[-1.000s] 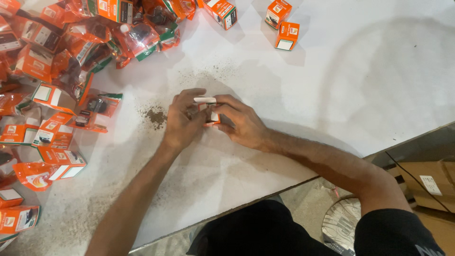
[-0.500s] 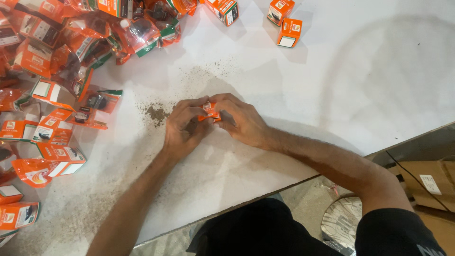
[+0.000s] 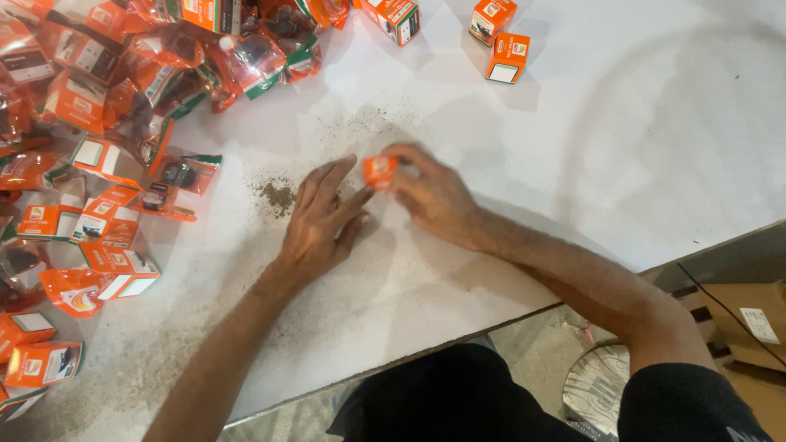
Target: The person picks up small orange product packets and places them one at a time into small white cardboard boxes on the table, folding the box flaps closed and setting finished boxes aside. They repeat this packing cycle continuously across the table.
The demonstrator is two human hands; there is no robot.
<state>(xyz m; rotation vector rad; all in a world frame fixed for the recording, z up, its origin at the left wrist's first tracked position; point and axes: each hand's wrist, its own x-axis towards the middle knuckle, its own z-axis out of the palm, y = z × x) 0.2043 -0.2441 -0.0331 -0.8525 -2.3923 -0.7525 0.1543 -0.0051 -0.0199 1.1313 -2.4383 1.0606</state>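
Small orange box is pinched in right hand fingertips, left hand flat, fingers apart; unboxed packets heaped at ten o'clock, finished boxes at one o'clock.

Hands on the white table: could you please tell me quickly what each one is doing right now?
Left hand: open, fingers spread flat on the table, holding nothing.
Right hand: closed on a small orange box.

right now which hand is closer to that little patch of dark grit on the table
Left. The left hand lies flat just beside the dark grit patch, its fingers almost reaching it. The right hand is farther off on the other side, pinching a small orange box.
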